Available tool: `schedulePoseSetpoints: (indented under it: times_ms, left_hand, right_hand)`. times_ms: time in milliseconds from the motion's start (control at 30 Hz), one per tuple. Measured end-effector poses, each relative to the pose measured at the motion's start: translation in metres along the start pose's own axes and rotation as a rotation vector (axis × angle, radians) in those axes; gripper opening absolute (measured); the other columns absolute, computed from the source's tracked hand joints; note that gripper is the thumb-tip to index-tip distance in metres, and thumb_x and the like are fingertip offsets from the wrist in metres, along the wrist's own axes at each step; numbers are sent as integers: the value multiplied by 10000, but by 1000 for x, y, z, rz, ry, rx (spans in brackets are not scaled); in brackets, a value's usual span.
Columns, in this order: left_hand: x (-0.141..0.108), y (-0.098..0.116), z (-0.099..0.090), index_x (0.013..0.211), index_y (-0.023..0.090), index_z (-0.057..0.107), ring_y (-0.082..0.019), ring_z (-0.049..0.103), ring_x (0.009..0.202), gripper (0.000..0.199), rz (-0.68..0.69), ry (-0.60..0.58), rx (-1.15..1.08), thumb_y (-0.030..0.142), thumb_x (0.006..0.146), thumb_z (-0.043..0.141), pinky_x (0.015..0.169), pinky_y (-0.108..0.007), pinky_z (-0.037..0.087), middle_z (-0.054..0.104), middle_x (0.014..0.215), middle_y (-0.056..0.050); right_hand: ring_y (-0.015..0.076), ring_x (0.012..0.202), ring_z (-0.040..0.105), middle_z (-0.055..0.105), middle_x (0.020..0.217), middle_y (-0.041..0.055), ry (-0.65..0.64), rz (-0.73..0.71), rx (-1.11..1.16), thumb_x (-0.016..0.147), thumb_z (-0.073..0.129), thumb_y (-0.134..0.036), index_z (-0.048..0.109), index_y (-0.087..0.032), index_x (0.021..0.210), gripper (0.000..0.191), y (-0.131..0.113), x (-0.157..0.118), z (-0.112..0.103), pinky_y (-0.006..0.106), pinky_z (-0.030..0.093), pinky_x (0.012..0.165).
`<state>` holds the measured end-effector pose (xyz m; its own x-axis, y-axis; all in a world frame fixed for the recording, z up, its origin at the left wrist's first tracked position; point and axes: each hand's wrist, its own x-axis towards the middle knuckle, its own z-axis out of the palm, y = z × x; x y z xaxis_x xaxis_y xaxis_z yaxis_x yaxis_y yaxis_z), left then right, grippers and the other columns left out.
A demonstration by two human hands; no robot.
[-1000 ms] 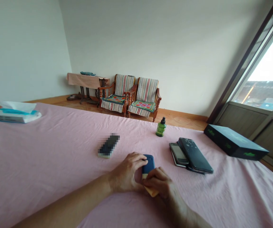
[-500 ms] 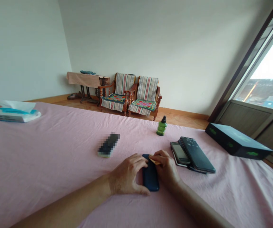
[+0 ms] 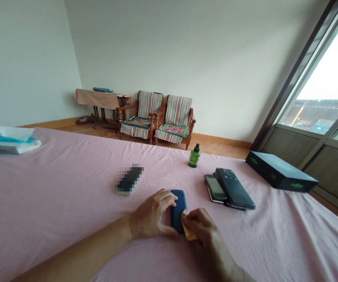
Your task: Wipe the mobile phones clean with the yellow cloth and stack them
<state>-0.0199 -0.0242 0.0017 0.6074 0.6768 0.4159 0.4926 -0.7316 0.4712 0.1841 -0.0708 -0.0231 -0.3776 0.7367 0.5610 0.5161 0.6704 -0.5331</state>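
Left hand [image 3: 154, 214]: spread, bracing phone [image 3: 178, 209].
Right hand [image 3: 206, 231]: pinches cloth [image 3: 189, 228], fingers partly hiding it.
Blurred: pixelated object [image 3: 129, 180].
Cut off: tissue pack [image 3: 13, 145], at left edge.

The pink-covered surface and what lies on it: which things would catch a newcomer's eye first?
Probably the blue phone, low in the middle, between the left hand and the right hand, which holds a yellow cloth against it. Next, the bright green bottle standing beyond them, and the big black box at the far right.
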Motion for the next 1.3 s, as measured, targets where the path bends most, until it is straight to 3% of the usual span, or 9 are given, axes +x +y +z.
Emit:
schedulePoseSetpoints:
  times_ms: [100, 200, 400, 533, 667, 800, 967, 1167, 1300]
  left_hand:
    - [0, -1, -1, 965, 166, 578, -272, 535, 1081, 505, 34, -5, -41, 498, 640, 776, 947, -412, 424, 615, 1121, -122]
    - [0, -1, -2, 1002, 162, 584, -271, 519, 1110, 526, 64, -10, -47, 504, 651, 774, 970, -412, 414, 602, 1149, -133]
    - [1, 6, -4, 1081, 180, 587, -254, 535, 1070, 575, -7, -14, -31, 357, 598, 844, 941, -385, 447, 569, 1146, -99]
    - [-1, 5, -2, 1118, 189, 566, -249, 523, 1111, 609, -43, -39, -61, 313, 591, 845, 987, -377, 423, 549, 1197, -83]
    - [-1, 4, -1, 1109, 196, 560, -261, 520, 1116, 626, -95, -51, -40, 324, 571, 853, 989, -403, 424, 545, 1191, -82]
    - [3, 8, -4, 1032, 190, 565, -259, 528, 1081, 603, -131, -69, -49, 305, 531, 879, 973, -397, 432, 559, 1133, -76]
    - [4, 10, -5, 1018, 203, 535, -237, 534, 1011, 625, -158, -73, -70, 279, 511, 891, 916, -369, 447, 554, 1067, -40]
    - [4, 10, -3, 933, 207, 496, -209, 541, 886, 565, -217, -49, -68, 202, 509, 870, 789, -322, 461, 536, 949, 0]
    - [5, 12, -4, 925, 202, 509, -208, 538, 893, 470, -192, -44, -62, 208, 580, 829, 802, -320, 458, 533, 950, -12]
  right_hand:
    - [181, 771, 564, 581, 837, 71, -64, -88, 35, 845, 508, -102, 680, -223, 973, 246, -12, -16, -4, 257, 473, 639]
    - [176, 759, 561, 583, 836, 70, -27, -91, 56, 855, 499, -119, 681, -225, 976, 243, -16, -16, -11, 258, 471, 625]
    - [165, 778, 578, 590, 833, 48, 106, 73, -4, 780, 500, -36, 725, -219, 872, 304, 12, 36, -21, 274, 471, 690]
    - [158, 761, 577, 605, 806, 47, 123, 90, -31, 685, 464, 51, 736, -182, 858, 398, 40, 74, -4, 263, 461, 684]
    - [155, 758, 565, 609, 786, 41, 95, 60, -20, 647, 459, 76, 744, -177, 829, 422, 52, 91, 17, 260, 453, 695]
    - [163, 769, 534, 599, 763, 38, 52, 19, -5, 713, 513, 32, 739, -196, 752, 324, 49, 86, 23, 264, 432, 688]
    - [161, 758, 522, 585, 777, 39, -2, -16, 17, 787, 525, -25, 718, -203, 754, 265, 31, 65, 12, 268, 424, 667]
    - [168, 770, 528, 597, 795, 39, -95, -44, 75, 714, 538, 39, 682, -201, 727, 280, 0, 39, 3, 256, 425, 639]
    - [156, 713, 534, 589, 752, 36, -90, -2, 119, 694, 572, -7, 674, -194, 666, 215, -11, 27, 1, 240, 406, 591]
